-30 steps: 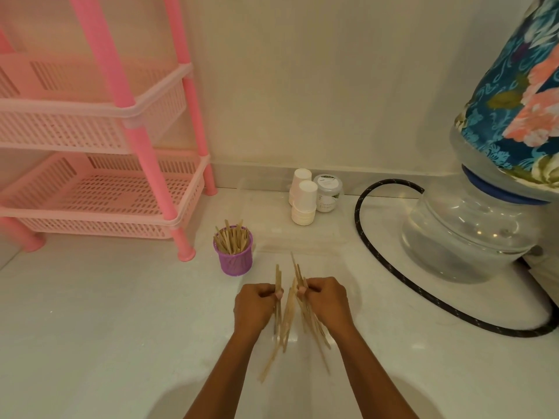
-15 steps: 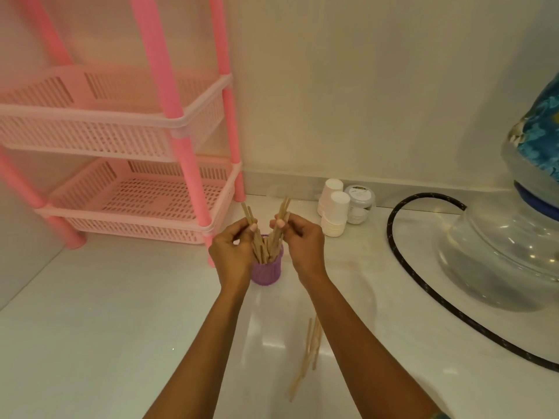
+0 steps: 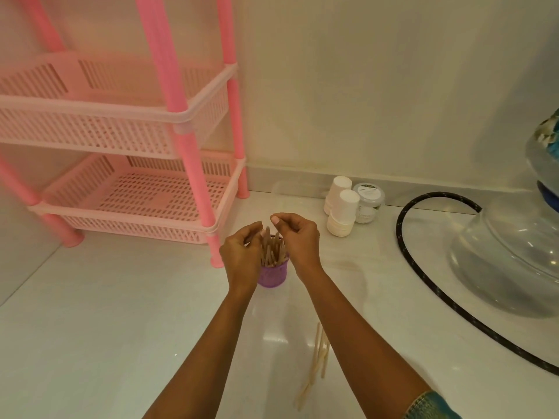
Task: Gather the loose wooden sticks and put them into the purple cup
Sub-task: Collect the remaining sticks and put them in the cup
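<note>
in the purple cup (image 3: 272,275) a bunch of sticks (image 3: 271,252) stands, the left hand (image 3: 242,258) curled against it, grip unclear, the right hand (image 3: 298,243) loosely curled, empty, and a few loose sticks (image 3: 317,358) left to gather nearby.

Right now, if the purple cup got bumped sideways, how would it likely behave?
Probably tips easily: the purple cup is small and narrow, with tall wooden sticks standing well above its rim. It may also slide, since the white surface looks glossy.
</note>
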`<state>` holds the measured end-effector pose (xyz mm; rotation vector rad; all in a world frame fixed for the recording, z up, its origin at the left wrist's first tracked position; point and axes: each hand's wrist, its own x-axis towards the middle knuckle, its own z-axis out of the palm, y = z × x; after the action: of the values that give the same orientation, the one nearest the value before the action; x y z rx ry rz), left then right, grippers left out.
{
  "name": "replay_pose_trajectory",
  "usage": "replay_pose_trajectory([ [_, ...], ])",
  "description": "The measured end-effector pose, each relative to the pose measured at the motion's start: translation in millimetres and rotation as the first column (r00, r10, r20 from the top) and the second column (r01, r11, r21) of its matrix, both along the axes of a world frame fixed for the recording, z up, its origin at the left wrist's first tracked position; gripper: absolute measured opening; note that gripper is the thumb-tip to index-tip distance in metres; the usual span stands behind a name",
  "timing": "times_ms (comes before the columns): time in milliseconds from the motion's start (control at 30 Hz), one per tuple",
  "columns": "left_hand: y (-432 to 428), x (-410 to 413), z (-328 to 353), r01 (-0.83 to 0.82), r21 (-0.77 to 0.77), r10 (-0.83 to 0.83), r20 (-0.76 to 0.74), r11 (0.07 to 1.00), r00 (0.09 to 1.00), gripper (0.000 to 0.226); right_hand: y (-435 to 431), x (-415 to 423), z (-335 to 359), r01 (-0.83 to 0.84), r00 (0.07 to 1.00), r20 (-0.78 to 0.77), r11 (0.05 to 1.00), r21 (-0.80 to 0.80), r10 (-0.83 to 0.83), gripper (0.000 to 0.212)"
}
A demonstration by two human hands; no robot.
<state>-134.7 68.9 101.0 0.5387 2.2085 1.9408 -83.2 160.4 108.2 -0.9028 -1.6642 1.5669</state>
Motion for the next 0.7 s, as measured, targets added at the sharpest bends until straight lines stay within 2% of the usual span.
replay_pose_trajectory([
  [300, 0, 1, 3, -0.066, 0.072, 0.073, -0.095, 0.995, 0.993, 0.018, 21, 6, -6, 0.014, 0.998, -0.053, 1.0, 0.011, -0.013, 0.013],
  [400, -7, 18, -3, -0.016, 0.039, 0.027, -0.299, 0.999, 0.954, 0.014, 33, 29, -11, 0.031, 0.999, -0.037, 0.999, -0.017, -0.032, 0.014],
  [467, -12, 35, -11, 0.042, -0.055, -0.061, -0.421, 0.998, 0.905, 0.013, 43, 50, -17, 0.05, 0.995, 0.083, 0.999, 0.019, -0.051, 0.014],
  [533, -17, 58, -21, 0.083, -0.173, -0.152, -0.44, 0.981, 0.885, 0.01, 53, 73, -29, 0.037, 0.958, 0.281, 0.997, 0.07, -0.055, 0.013],
  [600, -20, 80, -35, 0.135, -0.351, -0.268, -0.363, 0.927, 0.893, 0.013, 59, 95, -43, -0.002, 0.888, 0.459, 0.997, 0.081, -0.035, 0.011],
  [700, -24, 104, -56, 0.233, -0.675, -0.433, -0.143, 0.7, 0.89, 0.034, 57, 126, -61, -0.056, 0.782, 0.623, 0.996, 0.065, 0.004, 0.012],
])
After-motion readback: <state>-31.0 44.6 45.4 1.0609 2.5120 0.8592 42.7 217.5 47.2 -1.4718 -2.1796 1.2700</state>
